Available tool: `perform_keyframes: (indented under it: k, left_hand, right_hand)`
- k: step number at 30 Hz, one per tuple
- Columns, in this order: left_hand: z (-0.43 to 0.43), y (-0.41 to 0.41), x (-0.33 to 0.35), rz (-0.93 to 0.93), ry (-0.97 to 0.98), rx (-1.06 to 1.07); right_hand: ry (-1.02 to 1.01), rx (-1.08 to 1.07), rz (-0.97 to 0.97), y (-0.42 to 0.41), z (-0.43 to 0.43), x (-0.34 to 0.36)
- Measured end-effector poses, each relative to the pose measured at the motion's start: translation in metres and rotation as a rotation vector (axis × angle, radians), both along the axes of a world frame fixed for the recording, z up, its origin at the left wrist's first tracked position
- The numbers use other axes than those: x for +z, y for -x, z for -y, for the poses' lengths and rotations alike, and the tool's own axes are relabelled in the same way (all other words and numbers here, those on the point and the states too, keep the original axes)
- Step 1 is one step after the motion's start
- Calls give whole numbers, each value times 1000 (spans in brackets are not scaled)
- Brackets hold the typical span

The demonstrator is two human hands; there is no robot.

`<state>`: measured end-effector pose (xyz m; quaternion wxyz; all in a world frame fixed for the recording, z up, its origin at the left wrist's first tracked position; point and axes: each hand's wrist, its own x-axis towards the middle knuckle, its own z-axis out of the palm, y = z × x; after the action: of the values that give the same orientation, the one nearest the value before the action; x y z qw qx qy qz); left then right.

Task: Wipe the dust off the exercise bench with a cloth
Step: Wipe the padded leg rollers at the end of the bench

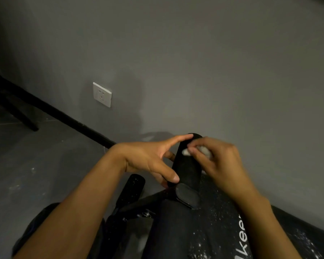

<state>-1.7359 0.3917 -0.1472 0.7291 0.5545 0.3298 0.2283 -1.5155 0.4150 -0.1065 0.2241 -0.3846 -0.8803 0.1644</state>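
Note:
A black exercise bench [178, 230] fills the bottom of the view, its padded surface speckled with white dust. A black foam roller pad [185, 169] stands up at its far end. My left hand [150, 159] steadies this pad from the left, thumb on its lower side and index finger along its top. My right hand [217, 161] presses a small white cloth [187, 151] against the pad's upper part; most of the cloth is bunched inside the fingers.
A second dusty black roller pad [133, 189] sits lower left. The grey wall [195, 62] is right behind the bench, with a white socket [102, 94] and a black skirting [64, 114]. A dark furniture leg [24, 118] stands on the grey floor at left.

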Motion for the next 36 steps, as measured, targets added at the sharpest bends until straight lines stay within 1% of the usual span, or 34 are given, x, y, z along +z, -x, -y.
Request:
perform_keyframes:
  k: [2,6,7,9,12,14,16,18,21,24,26,29,31,34,36]
  left_hand:
    - [0,0,-1,10,-15,-13]
    - [-1,2,-1,-19,-25,-16]
    - [-1,2,-1,-27,-26,-23]
    - [-2,3,-1,-34,-24,-26]
    - [-2,2,-1,-51,-52,-14]
    - [-1,0,-1,-47,-59,-2]
    - [-1,0,-3,-40,-90,-3]
    - [1,-1,-3,-41,-86,4]
    - [4,1,-1,-47,-50,23]
    - [5,1,0,-55,-48,21]
    - [6,1,-2,-63,-48,30]
    - [8,-1,-2,-56,-59,35]
    - [9,-2,-1,-67,-69,54]
    - [11,-4,1,-87,-86,62]
    - [13,-5,2,-110,-96,62]
  right_hand:
    - [-9,-52,-12,4,-5,-1]
    - [246,73,-43,-8,39,6]
    - [274,94,-54,-14,52,6]
    - [215,64,-88,-22,64,3]
    - [126,-19,-121,-12,51,-3]
    - [33,-32,-80,4,31,-6]
    - [-53,-45,17,16,11,-6]
    - [-52,-23,63,16,8,-2]
    - [63,37,-20,1,40,2]
    - [116,-11,-170,-19,77,-7]
    - [107,-54,-217,-24,80,-13]
    - [77,-105,-232,-15,59,-14]
    - [120,-108,-266,-12,54,-16]
    - [223,-108,-344,-25,79,-22]
    - [201,-158,-401,-38,98,-24]
